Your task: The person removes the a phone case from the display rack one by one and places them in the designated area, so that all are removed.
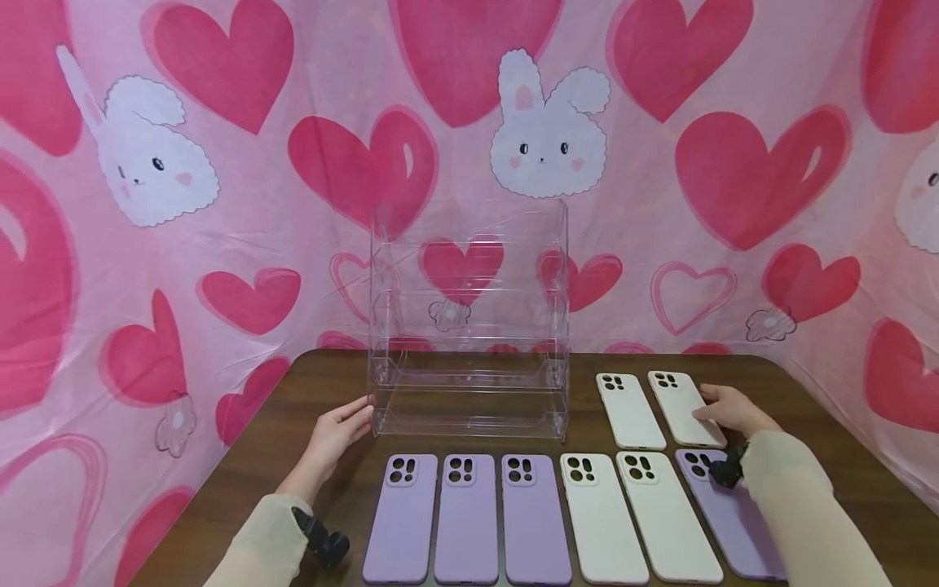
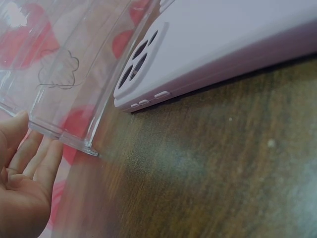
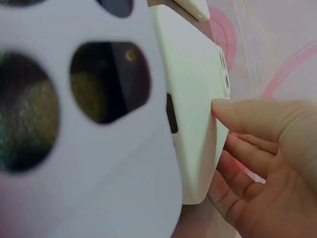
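A clear tiered acrylic rack (image 1: pixel 469 424) stands upright at the table's back. Fingertips of my left hand (image 1: pixel 339 432) touch its lower left side, with the fingers fairly straight in the left wrist view. At the right, my right hand (image 1: pixel 732 410) pinches the right edge of a white phone case (image 1: pixel 678 408), thumb on top and fingers at the far side. Left of it lies another white phone case (image 1: pixel 627 412). Under my right forearm is a lilac phone case (image 1: pixel 734 518), partly covered; it looms large in the right wrist view.
In the front row lie lilac phone cases (image 1: pixel 399 522), (image 1: pixel 465 522), (image 1: pixel 537 522) and white phone cases (image 1: pixel 605 522), (image 1: pixel 671 522), camera cutouts toward the back. The wooden table (image 1: pixel 242 489) meets a pink heart-and-rabbit cloth (image 1: pixel 469 122) behind.
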